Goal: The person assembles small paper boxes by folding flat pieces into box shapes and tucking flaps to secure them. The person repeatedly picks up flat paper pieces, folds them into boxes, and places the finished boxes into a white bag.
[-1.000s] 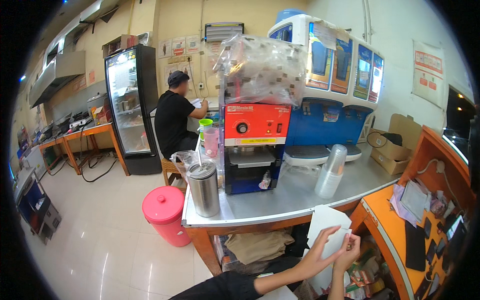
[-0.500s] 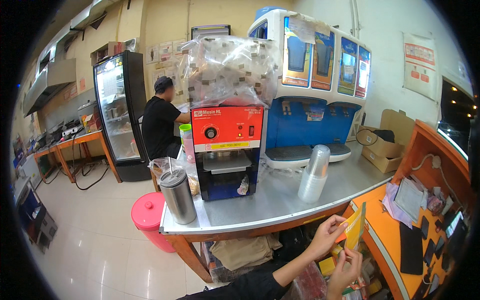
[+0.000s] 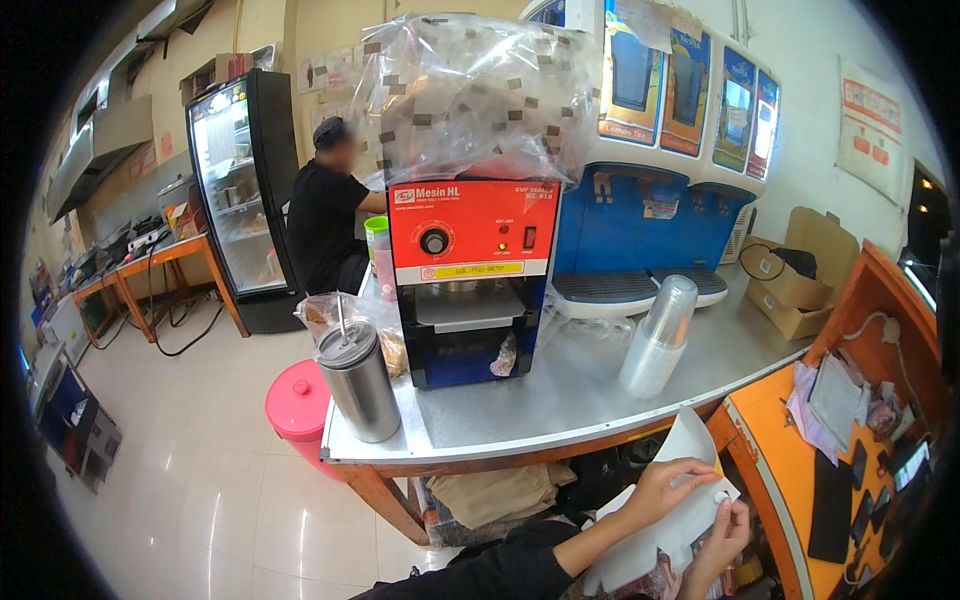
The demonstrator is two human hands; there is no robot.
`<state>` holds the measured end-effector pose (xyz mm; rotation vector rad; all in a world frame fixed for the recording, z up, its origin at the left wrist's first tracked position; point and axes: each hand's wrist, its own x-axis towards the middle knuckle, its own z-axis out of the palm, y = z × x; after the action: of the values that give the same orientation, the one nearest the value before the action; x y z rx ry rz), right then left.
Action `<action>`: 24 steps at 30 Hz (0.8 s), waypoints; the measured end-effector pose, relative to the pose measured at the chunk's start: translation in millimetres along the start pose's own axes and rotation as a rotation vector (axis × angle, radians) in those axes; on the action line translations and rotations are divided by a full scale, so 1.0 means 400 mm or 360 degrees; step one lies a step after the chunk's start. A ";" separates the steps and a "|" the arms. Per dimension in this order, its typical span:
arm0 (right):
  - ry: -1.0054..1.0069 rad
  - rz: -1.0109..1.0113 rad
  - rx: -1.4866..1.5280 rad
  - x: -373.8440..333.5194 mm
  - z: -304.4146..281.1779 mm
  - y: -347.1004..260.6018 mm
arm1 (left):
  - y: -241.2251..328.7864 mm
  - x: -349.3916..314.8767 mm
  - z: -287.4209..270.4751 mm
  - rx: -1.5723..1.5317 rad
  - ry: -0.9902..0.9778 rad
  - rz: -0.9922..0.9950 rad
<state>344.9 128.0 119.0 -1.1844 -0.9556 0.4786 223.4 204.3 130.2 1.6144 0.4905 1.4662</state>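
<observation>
A white paper sheet (image 3: 690, 438) with a curled upper end is stretched between my two hands at the lower right. My left hand (image 3: 664, 494) comes in on a black-sleeved arm and pinches the sheet close to its right edge. Just below, my right hand (image 3: 724, 540) has its thumb and fingertips closed at the sheet's corner, beside a small white rounded piece. A bit of yellow shows behind the left fingers. The sheet's lower part hangs beneath my left forearm, and its other side is hidden.
On the steel counter (image 3: 560, 395) stand a red-fronted cup-sealing machine (image 3: 470, 226), a steel tumbler (image 3: 362, 390) with a straw, stacked clear cups (image 3: 654, 352) and a drink dispenser (image 3: 640, 225). Right is an orange desk (image 3: 765, 420) with phones. A person (image 3: 325, 220) sits behind.
A narrow yellow sheet-like piece was between my hands; now a large white sheet is spread there. The view has shifted, with the counter things appearing larger.
</observation>
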 end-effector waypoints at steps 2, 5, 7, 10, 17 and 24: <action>0.0062 -0.0066 -0.0059 0.002 -0.006 0.005 | 0.004 -0.006 0.007 0.0005 -0.0131 -0.0008; 0.0177 -0.0242 -0.0213 0.002 -0.006 0.007 | 0.007 -0.014 0.024 -0.0073 -0.0284 -0.0124; 0.0227 -0.0299 -0.0213 0.000 -0.005 0.003 | 0.006 -0.018 0.035 -0.0179 -0.0329 -0.0160; 0.0214 -0.0290 -0.0324 -0.004 -0.010 -0.009 | -0.002 -0.022 0.043 -0.0380 -0.0381 -0.0257; 0.0081 -0.0339 -0.0438 -0.008 -0.007 -0.024 | -0.036 -0.015 0.031 -0.0813 -0.0465 -0.0466; 0.0172 -0.0394 -0.0856 -0.025 0.016 -0.021 | -0.077 -0.027 0.051 -0.0973 -0.0341 -0.0569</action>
<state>332.9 120.9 123.5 -1.5266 -1.1568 -0.0512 248.2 205.6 100.8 1.1070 0.1662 1.0244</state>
